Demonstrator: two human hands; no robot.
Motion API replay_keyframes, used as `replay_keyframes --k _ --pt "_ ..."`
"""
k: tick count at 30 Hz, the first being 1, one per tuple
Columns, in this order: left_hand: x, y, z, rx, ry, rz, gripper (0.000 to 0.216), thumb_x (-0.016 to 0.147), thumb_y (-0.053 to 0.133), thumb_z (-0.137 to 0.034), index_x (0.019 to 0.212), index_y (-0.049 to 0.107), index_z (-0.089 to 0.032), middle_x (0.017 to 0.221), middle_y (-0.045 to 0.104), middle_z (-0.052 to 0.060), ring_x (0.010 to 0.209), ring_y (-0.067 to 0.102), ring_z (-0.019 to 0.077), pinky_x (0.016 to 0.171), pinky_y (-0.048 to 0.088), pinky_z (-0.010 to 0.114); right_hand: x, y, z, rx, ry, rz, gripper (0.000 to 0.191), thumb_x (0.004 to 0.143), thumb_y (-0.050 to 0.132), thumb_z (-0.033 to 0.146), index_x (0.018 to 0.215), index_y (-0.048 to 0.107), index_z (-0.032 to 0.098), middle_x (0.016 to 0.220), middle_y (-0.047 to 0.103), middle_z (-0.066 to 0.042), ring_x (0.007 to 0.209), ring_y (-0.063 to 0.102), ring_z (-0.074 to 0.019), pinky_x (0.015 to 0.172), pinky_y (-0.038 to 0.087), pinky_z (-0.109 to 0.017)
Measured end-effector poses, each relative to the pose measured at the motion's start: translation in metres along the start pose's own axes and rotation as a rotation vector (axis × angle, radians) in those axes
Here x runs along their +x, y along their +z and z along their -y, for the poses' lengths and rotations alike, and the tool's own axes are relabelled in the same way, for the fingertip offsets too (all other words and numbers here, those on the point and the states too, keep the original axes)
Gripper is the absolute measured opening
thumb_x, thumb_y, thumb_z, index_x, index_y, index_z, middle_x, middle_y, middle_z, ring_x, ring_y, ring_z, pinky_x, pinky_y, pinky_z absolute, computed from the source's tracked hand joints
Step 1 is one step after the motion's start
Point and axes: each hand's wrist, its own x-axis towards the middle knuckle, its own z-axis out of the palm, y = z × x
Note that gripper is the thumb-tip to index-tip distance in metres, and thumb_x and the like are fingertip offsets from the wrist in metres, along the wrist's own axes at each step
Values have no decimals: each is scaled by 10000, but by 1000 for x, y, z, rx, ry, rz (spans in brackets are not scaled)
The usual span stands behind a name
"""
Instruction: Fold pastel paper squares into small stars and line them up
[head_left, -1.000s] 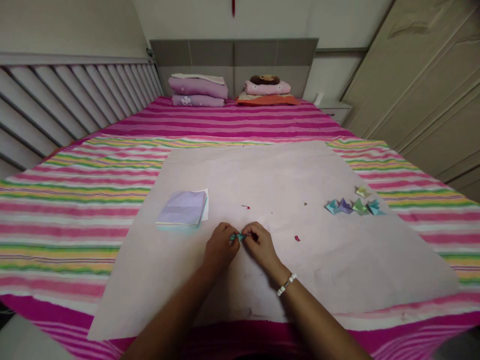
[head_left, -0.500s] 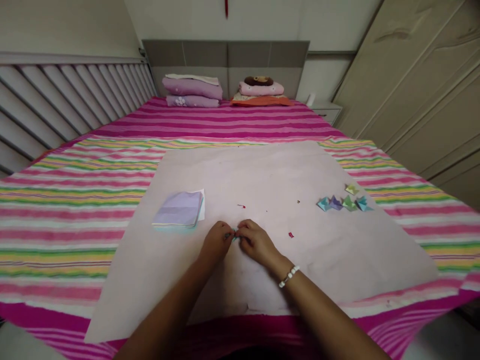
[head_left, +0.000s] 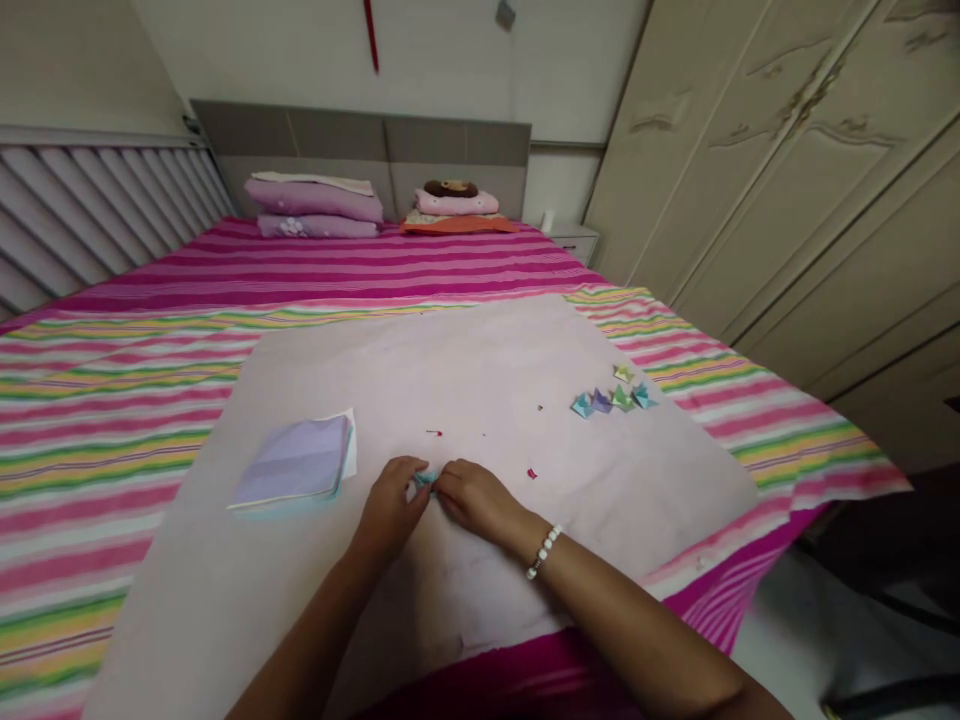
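Between my fingertips is a small folded piece of light blue paper (head_left: 425, 479), mostly covered by the fingers. My left hand (head_left: 394, 495) pinches it from the left, thumb and forefinger on its edge. From the right, my right hand (head_left: 474, 495), with a white bead bracelet (head_left: 544, 552) on the wrist, grips its other side. Just beyond the hands lies a tiny red-tipped pin-like item (head_left: 435, 433). To the left is a stack of square paper (head_left: 296, 460), purple on top.
Several small folded paper shapes (head_left: 601, 401) in blue, purple and green sit at the right of the pale sheet (head_left: 420, 370). A small red piece (head_left: 532, 473) lies right of my hands. Folded bedding (head_left: 319, 205) rests by the headboard (head_left: 457, 145); a wardrobe (head_left: 712, 180) stands at right.
The camera has turned to the right, so everything appears shifted left. More of the blue paper shows between my fingers; both hands still hold it.
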Motion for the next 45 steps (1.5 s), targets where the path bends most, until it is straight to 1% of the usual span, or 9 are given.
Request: replay_keyframes --k 2,5,12,16,20,30,36,40,45 --pt "0 0 1 -23 13 -102 295 793 578 -299 1042 648 -157 1103 642 124 1037 609 253 836 535 390 -7 -8 -8 108 55 -90 122 861 541 93 863 645 157 823 641 -63 788 574 -174 719 448 -267" --pt "-3 -2 10 16 35 -215 314 827 543 -374 1019 656 -153 1096 654 133 1035 620 270 904 514 435 -22 -29 -34 249 186 -268 160 835 541 79 851 667 178 823 665 -48 769 610 -156 717 476 -256" --pt "-30 -5 42 136 45 -308 251 819 503 -352 947 657 -200 1026 685 97 973 642 265 868 524 436 -60 -109 -157 83 708 -589 200 783 538 185 879 700 120 806 716 -92 683 644 -185 607 493 -280" --pt "-46 -6 41 110 -16 -239 266 819 494 -395 892 671 -210 1031 688 98 996 639 288 881 518 460 -75 -146 -215 -53 935 -632 237 750 546 206 864 724 99 789 736 -115 696 662 -224 610 483 -302" --pt "-52 -8 33 137 -67 -209 302 833 476 -429 878 682 -212 1049 686 103 1005 635 302 880 515 484 -78 -156 -242 -144 1066 -561 212 725 585 180 841 755 129 810 753 -101 749 672 -235 631 466 -289" --pt "-52 -13 39 192 -19 -185 261 843 497 -406 925 683 -243 1081 687 66 989 652 261 835 547 420 -68 -142 -262 -277 1146 -344 242 701 604 109 856 782 162 895 768 -95 819 665 -221 640 442 -252" --pt "-52 -13 32 153 22 -221 210 850 525 -349 917 684 -230 1035 690 74 949 660 253 820 556 428 -68 -140 -256 -296 1107 -292 213 696 622 123 828 778 181 843 766 -72 765 652 -205 608 416 -249" --pt "-51 -21 18 90 38 -249 157 854 547 -276 911 679 -213 1031 677 78 953 657 218 840 556 384 -64 -147 -239 -277 1055 -327 186 730 641 143 869 763 120 830 737 -158 764 635 -246 644 406 -316" --pt "-50 -49 19 80 -50 -335 151 865 532 -247 922 664 -201 1042 676 83 1002 638 208 908 522 394 -48 -136 -210 -215 926 -507 172 759 634 134 885 734 75 914 692 -241 779 595 -248 764 395 -410"
